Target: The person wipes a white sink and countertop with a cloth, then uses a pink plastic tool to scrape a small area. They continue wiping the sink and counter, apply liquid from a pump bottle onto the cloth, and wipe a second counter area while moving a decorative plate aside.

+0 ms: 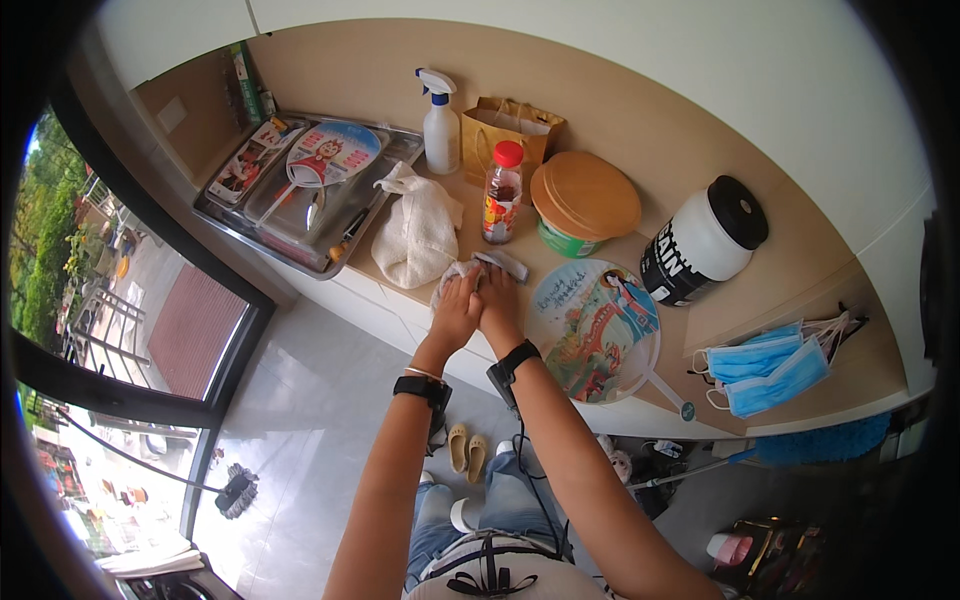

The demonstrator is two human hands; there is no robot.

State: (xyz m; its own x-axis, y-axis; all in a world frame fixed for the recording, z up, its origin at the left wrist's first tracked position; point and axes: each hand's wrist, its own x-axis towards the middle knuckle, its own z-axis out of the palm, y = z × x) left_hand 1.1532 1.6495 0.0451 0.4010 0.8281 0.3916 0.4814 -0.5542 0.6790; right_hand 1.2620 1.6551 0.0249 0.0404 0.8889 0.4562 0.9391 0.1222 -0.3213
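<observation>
Side by side at the shelf's front edge, my left hand (454, 315) and my right hand (498, 300) both rest on a crumpled grey cloth (504, 264). Its folds show beyond my fingers and left of my left hand. The fingertips are partly hidden in the cloth. A cream towel bundle (417, 232) lies just behind and left of my hands. Beyond them stands a clear bottle with a red cap (502, 202). To the right of my right hand, a round plastic hand fan with a printed picture (592, 330) lies flat, its handle over the front edge.
A metal tray (300, 264) holding another fan and small items is at left. Behind stand a spray bottle (442, 135), a gold paper bag (480, 146) and a lidded tub (585, 199). At right are a black-lidded jar (705, 240) and blue face masks (772, 367).
</observation>
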